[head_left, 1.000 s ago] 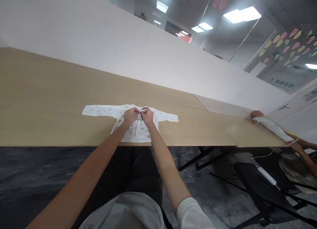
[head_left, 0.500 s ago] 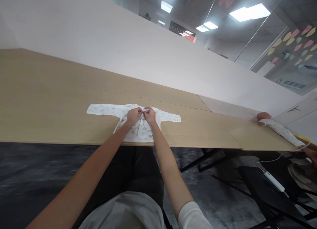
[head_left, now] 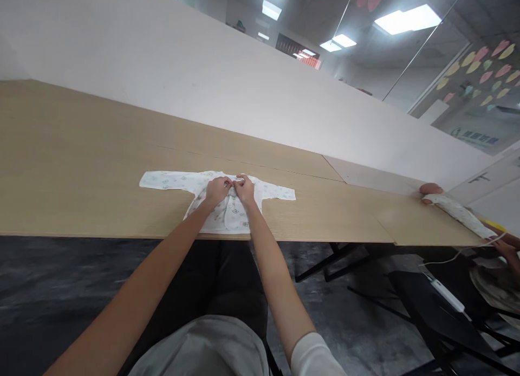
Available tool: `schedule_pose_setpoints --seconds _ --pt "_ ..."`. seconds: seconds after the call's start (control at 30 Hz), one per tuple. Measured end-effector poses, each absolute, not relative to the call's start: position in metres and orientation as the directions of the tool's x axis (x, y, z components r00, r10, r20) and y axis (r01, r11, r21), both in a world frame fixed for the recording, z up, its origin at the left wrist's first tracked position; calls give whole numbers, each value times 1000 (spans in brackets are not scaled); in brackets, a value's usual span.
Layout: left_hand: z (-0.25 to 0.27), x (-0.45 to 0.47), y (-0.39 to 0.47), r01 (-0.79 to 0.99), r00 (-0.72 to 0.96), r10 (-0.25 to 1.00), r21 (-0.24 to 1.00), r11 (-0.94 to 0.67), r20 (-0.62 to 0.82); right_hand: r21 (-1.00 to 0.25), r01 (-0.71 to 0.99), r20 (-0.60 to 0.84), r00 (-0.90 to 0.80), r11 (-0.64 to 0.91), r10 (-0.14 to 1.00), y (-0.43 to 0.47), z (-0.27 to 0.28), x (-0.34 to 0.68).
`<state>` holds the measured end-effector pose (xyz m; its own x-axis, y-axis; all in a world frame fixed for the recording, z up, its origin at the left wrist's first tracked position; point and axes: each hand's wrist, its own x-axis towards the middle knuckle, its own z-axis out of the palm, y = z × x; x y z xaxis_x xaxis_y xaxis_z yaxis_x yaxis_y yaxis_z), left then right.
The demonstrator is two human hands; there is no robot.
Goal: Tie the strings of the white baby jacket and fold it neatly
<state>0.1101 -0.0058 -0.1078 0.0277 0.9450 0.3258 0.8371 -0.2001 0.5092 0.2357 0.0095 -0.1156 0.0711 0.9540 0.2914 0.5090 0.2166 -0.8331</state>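
Little has moved since a second ago: view swung slightly left, so everything sits a bit further right; my hands and the shirt kept the same relative position. White long-sleeved fabric shirt with small scattered print [head_left: 233,213] lies flat on the long light-wood-look table [head_left: 89,148], under both my hands, hem at the near edge. Left hand [head_left: 218,190] and right hand [head_left: 245,190] both pinch fabric at the upper front, fingertips almost meeting; can't resolve what's between them. Neckline points far, hem near. Long axis sleeve to sleeve, left-right, roughly parallel to the near edge.
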Motion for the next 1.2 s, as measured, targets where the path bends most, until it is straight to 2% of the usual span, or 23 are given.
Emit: schedule_pose_setpoints --seconds 0.43,0.73,1.0,1.2 --pt "-110 109 -7 848 58 941 480 -222 332 -789 563 331 50 247 942 7 -114 232" --pt "-111 106 -8 844 132 940 461 -273 315 -885 443 208 101 143 973 18 -118 234" --pt "-114 108 -8 826 165 934 473 -307 318 -855 485 284 136 186 949 18 -121 233" --pt "-114 109 -7 821 147 942 494 -285 300 -861 483 263 158 158 952 20 -120 233"
